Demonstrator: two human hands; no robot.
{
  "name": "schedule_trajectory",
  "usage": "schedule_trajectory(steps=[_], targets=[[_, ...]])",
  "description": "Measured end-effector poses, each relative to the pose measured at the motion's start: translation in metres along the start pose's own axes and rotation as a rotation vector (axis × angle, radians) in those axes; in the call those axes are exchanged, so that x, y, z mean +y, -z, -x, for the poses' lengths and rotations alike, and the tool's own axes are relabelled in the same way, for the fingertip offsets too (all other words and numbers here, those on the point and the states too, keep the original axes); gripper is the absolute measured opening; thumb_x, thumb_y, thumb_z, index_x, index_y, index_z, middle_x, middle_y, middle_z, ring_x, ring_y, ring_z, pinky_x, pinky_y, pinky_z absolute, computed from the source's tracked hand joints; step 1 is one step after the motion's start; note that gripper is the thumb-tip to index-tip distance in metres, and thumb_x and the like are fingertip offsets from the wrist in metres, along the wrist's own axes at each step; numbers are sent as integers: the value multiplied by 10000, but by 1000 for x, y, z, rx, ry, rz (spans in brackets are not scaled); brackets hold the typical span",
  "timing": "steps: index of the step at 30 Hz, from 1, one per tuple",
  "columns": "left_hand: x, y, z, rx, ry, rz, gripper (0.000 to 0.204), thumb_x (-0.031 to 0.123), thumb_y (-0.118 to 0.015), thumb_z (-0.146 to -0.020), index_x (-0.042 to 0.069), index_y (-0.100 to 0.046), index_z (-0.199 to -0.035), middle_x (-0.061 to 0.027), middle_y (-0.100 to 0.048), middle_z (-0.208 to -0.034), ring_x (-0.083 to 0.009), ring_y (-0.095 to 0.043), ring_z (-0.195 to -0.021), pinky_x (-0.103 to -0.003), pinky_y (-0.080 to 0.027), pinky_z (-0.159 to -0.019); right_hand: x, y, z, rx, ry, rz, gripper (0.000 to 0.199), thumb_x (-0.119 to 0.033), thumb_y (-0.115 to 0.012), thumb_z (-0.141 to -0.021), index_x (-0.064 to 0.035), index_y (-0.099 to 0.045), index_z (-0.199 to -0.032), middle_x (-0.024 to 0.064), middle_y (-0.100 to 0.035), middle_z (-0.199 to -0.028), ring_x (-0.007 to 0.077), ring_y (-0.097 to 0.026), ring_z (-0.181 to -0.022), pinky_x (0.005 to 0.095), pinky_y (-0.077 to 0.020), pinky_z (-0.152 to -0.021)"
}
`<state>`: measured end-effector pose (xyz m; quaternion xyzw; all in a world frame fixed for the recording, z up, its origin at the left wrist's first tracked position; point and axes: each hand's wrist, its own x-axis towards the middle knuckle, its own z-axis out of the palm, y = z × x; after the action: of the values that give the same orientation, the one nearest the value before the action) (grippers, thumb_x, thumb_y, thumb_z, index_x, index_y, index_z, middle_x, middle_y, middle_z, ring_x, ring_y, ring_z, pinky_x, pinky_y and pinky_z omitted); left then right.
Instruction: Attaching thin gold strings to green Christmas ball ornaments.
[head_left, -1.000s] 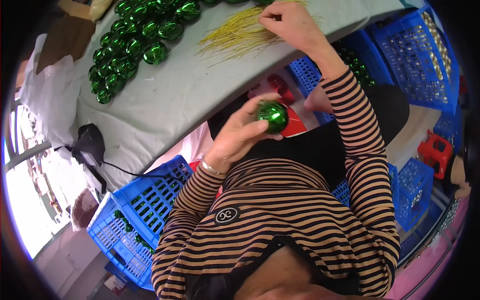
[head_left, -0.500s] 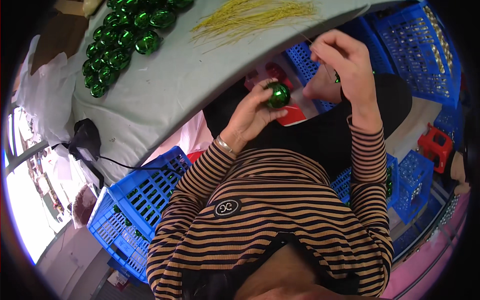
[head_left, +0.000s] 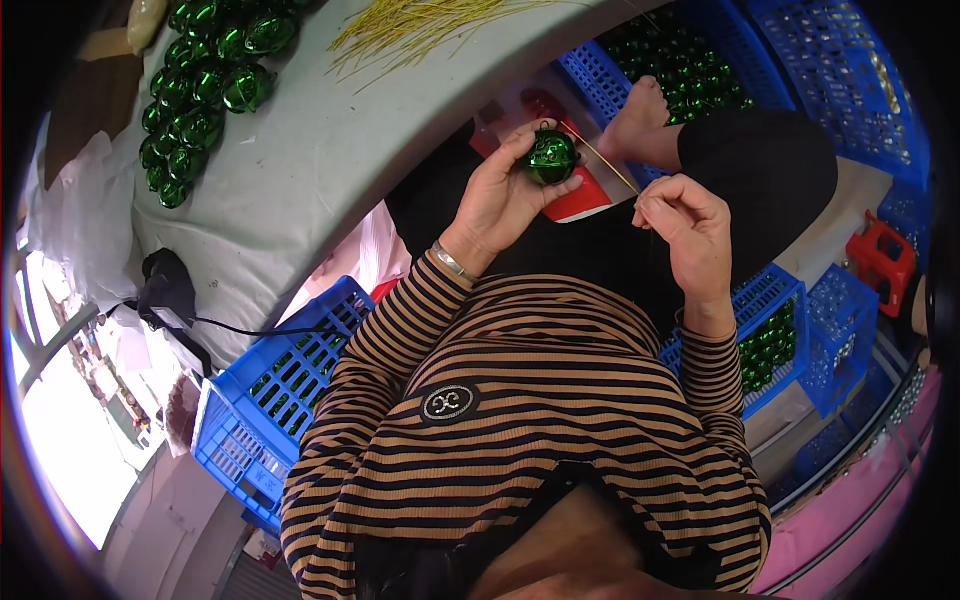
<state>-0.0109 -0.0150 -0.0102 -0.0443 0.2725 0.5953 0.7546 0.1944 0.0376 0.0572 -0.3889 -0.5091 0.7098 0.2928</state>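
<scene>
from the head view: the left hand [head_left: 498,196] has its fingers curled round a shiny green ball [head_left: 551,160], holding it out in front of the body. and the right hand [head_left: 688,225] pinches a thin yellow strand [head_left: 606,166], slanting toward the ball's top, contact too fine to tell! loose yellow strands [head_left: 420,30] lie on the grey table [head_left: 300,160], green baubles [head_left: 200,90] clustered to their left.

On our grey-covered worktop [head_left: 300,150] we see shiny green balls [head_left: 207,86] clustered leftward and thin yellow strands [head_left: 415,28] lying loosely bunched.
</scene>
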Motion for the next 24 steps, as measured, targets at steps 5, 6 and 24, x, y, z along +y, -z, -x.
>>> schedule_trajectory(steps=[5,6,24], targets=[[-3,-7,0,13,6,-14,286,230,-463,-941,66,-497,-1173,-108,-547,-1132,-242,-522,-1066,-481,-444,-928,8,3,1,9,-18,-7,74,-37,-572,-848,25,-600,-818,52,-598,-757,72,-527,-675,183,-422,-641],[-3,-8,0,6,8,-27,285,231,-463,-941,65,-500,-1170,-106,-546,-1135,-231,-519,-1068,-482,-441,-931,9,4,1,10,-24,-4,77,-41,-574,-851,23,-602,-819,49,-598,-753,67,-526,-673,180,-420,-638],[-18,-4,-10,47,-210,-201,227,195,-567,-900,10,-594,-1027,-117,-608,-996,-264,-589,-992,-376,-476,-883,48,-20,-10,-34,-151,-179,79,-49,-571,-870,16,-606,-898,58,-622,-757,83,-569,-658,198,-453,-614]])
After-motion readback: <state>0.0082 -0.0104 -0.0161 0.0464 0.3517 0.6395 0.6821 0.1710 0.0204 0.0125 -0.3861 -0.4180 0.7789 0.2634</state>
